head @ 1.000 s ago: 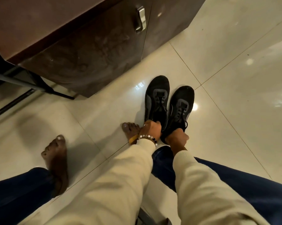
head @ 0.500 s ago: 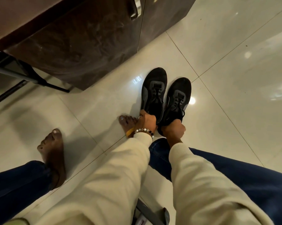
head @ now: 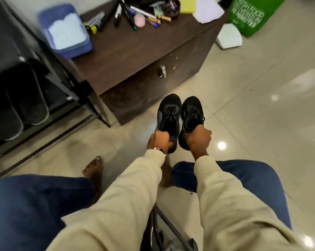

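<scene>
step: both held aloft | left grip [head: 159, 140] clasps left shoe [head: 168, 116] heel | right grip [head: 198, 140] clasps right shoe [head: 191, 113] | next: probably carry level

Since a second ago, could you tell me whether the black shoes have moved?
Yes. The black shoes, gripped at the heels by left hand and right hand, appear lifted, toes nearer the base of the cabinet.

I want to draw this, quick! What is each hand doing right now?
Left hand: closed, holding the left black shoe by its heel.
Right hand: closed, holding the right black shoe by its heel.
</scene>
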